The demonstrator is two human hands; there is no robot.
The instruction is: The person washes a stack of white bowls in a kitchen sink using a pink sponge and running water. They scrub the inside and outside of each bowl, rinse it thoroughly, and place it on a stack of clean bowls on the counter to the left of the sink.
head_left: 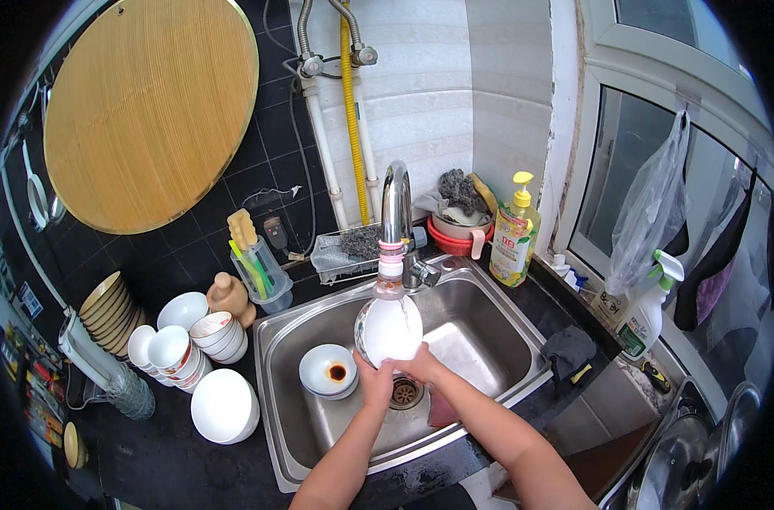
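A white bowl (393, 327) with a patterned outside is tilted under the chrome faucet (395, 204), its inside facing up. My left hand (375, 378) grips its near rim on the left. Close beside it, my right hand (421, 365) holds the same rim on the right. Whether water runs over the bowl I cannot tell. To the left in the steel sink (455, 374) sits a small stack of white bowls (317, 371), the top one with a dark brown liquid spot. A dark red cloth or sponge (442, 410) lies under my right forearm, partly hidden.
Left of the sink stand stacked white bowls (225, 406), several smaller bowls (169, 347) and brown-rimmed bowls (110, 314). A yellow-pump soap bottle (515, 234) and a red basket (460, 242) are behind the sink. A spray bottle (645, 319) and a dark cloth (569, 353) are at the right.
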